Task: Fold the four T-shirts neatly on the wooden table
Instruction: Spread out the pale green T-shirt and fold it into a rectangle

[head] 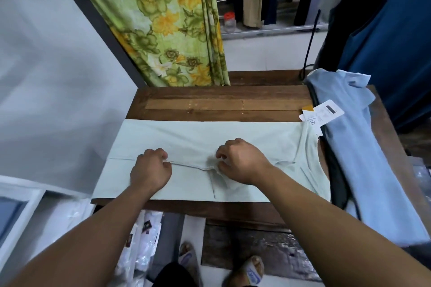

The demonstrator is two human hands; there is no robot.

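You have a pale mint-green T-shirt (186, 133) on the dark brown, wood-grained worktop (221, 100), a light blue T-shirt (354, 151) at your right, and tags (326, 112) in white and mustard. Behind hangs a curtain (168, 30) printed with green and yellow flowers.

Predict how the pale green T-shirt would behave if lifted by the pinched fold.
Probably floppy: the pale green T-shirt puckers where the left hand and right hand pinch it. Likely light: the cloth looks thin. It might sag between grips.

Bare table (210, 105) beyond; blue shirt (354, 147) rightward
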